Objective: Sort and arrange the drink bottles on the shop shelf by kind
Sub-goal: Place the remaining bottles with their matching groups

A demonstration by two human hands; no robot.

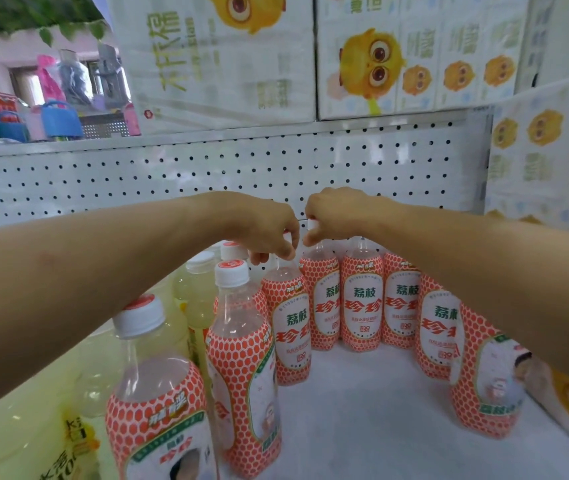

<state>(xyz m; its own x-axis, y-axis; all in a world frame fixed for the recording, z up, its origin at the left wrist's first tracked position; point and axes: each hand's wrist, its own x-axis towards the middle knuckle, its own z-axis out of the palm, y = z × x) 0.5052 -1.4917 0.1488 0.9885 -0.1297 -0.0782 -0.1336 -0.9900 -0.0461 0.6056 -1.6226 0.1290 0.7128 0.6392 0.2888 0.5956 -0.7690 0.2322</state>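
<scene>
Two bare forearms are seen reaching in from the left and right edges toward the centre of the frame, above a white shop shelf (362, 427). The left hand (269, 233) is curled downward over the top of a clear plastic bottle with a red-and-white honeycomb label (288, 317). Its fingers are closed round the neck, so the cap is mostly hidden. The right hand (333, 216) is held just beside it, the two nearly touching, and is pinched round the white cap of a second honeycomb-labelled bottle (323, 299) immediately to the right.

Both bottles are stood upright, long axis vertical, directly beneath the hands. They are part of a back row of like bottles set against a white perforated back panel (137, 174). More of the same kind are ranged down both sides of a bare patch of shelf at centre bottom. Pale yellow drink bottles (200, 299) are crowded at the left, close against the honeycomb ones. White cartons printed with a yellow cartoon chick (224, 64) are stacked across the top of the frame.

It is judged that any lift would have to go straight up along each bottle's axis, since neighbours are packed close on either side. Each hand is nearest its own bottle.
</scene>
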